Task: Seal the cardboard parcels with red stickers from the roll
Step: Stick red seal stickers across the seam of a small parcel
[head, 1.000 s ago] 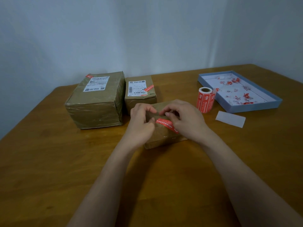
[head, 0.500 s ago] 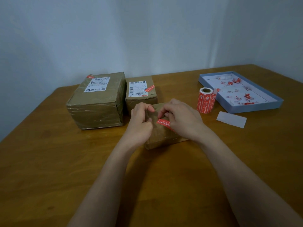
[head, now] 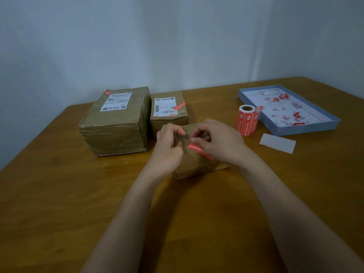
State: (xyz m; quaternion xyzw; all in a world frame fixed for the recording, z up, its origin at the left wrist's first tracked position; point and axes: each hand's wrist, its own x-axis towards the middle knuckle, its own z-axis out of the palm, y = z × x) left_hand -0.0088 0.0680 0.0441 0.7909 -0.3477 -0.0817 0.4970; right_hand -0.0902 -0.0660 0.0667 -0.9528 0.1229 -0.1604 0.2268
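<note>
Both your arms reach forward and your hands meet in the middle. Your left hand [head: 167, 148] is curled, thumb and finger pressed together at the top. Your right hand [head: 218, 142] bends too, its fingertips [head: 194, 139] pointing left, almost touching the other hand.

Two parcels, the large parcel [head: 116, 123] and the medium parcel [head: 168, 111], sit side by side toward the tabletop's [head: 59, 194] far-left corner. The small parcel [head: 199, 162] lies before them, the sticker roll [head: 247, 120] to its right, and the tray [head: 287, 109] apparently by the far-right edge.
</note>
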